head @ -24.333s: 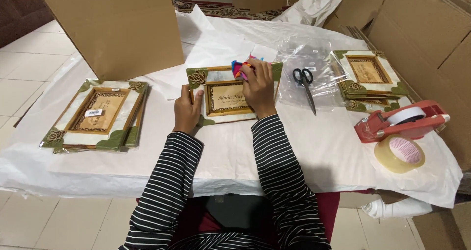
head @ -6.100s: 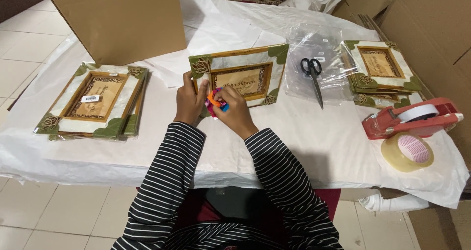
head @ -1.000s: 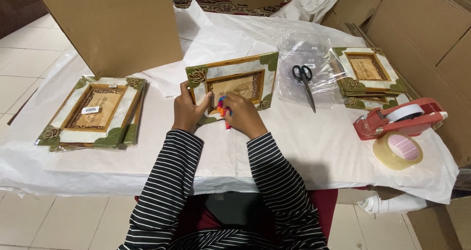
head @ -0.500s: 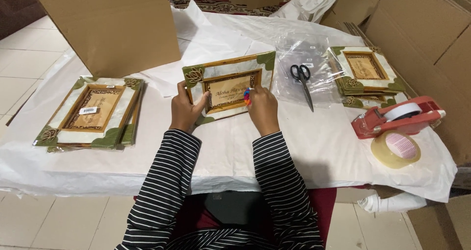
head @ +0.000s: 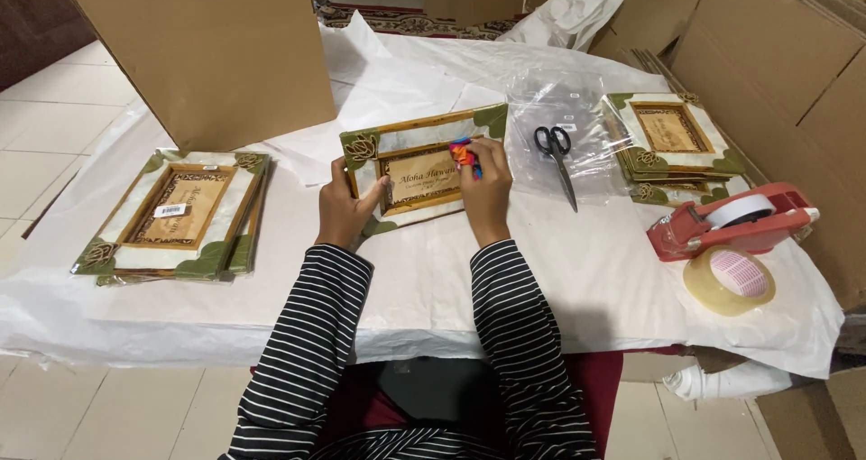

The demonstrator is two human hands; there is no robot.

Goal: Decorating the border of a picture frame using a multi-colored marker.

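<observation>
1. Hands are working over a white paper-covered table (head: 559,271): the left hand (head: 343,209) is gripping the left edge of a rectangular picture frame with a gold inner border, pale panels and green corner ornaments (head: 410,144), propping it tilted up off the paper in the middle of the table.

2. At the frame's glass, the right hand (head: 485,188) is closing its fingers around a small bunched cloth in red, orange and blue (head: 464,153) and pressing it to the upper right part of the pane.

3. Waiting on the person's left is a stack of matching gold-and-green frames (head: 176,212), the top one carrying a small white sticker on its glass; it is lying flat, well apart from the hands.

4. Sitting on the far right is a second stack of like frames (head: 672,144), just beside crinkled clear plastic bags (head: 564,90) with black-handled scissors (head: 557,158) resting on them.

5. Standing unused near the right edge are a red tape dispenser (head: 735,218) and a loose roll of clear tape (head: 729,280), with a large brown cardboard box (head: 203,50) behind.

6. Judging by this layout, one frame is being wiped while both piles are sitting unwrapped; bagging and taping appear yet to come.
</observation>
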